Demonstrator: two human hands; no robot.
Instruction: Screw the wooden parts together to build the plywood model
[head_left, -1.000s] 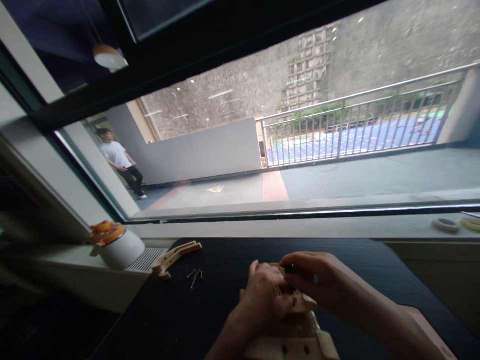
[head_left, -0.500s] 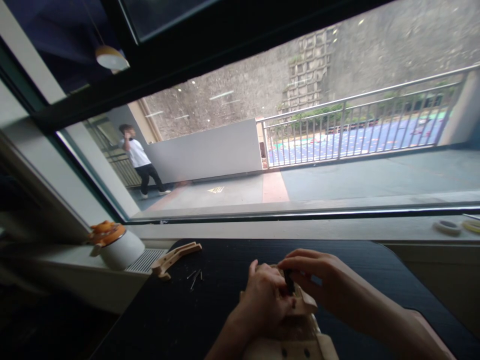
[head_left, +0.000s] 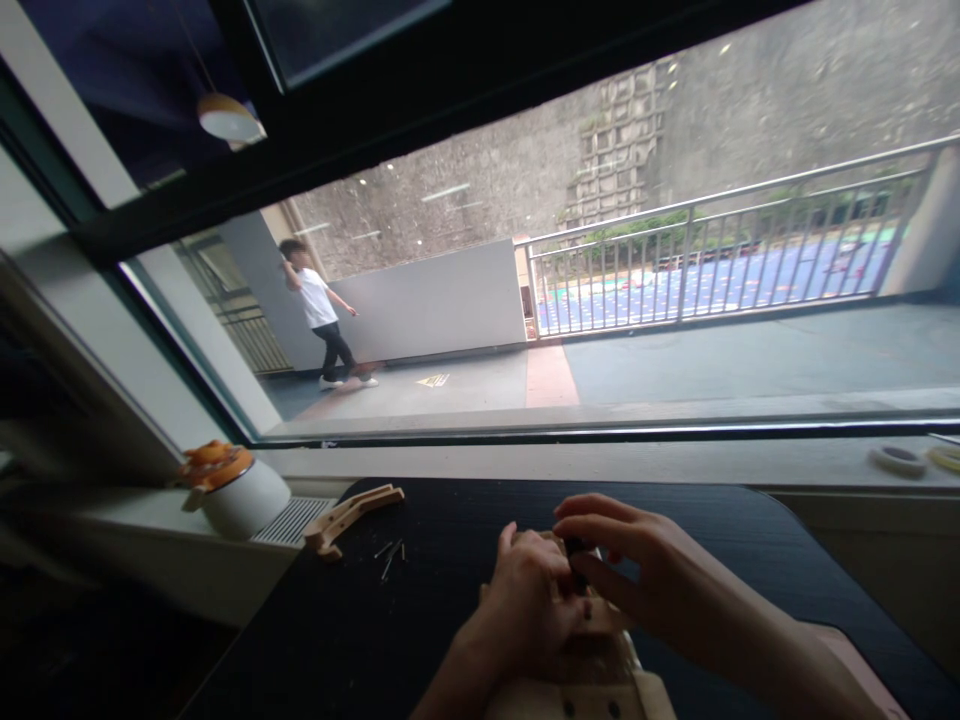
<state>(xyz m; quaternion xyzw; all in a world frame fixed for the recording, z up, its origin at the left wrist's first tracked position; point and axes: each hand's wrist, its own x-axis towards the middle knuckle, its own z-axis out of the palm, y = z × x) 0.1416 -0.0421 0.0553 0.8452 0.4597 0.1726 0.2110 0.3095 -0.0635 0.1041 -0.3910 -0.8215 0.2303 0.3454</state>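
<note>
Dark table, wooden assembly beneath left grip, clasped, right grip pinching dark piece

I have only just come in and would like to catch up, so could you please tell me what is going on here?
A person has both hands at a wooden piece on a dark table. The left hand lies on it, while the right hand has its fingers around a small dark item near the far end, too shadowed to identify. Off to the left, a curved part and some thin pins lie on the table.
</note>
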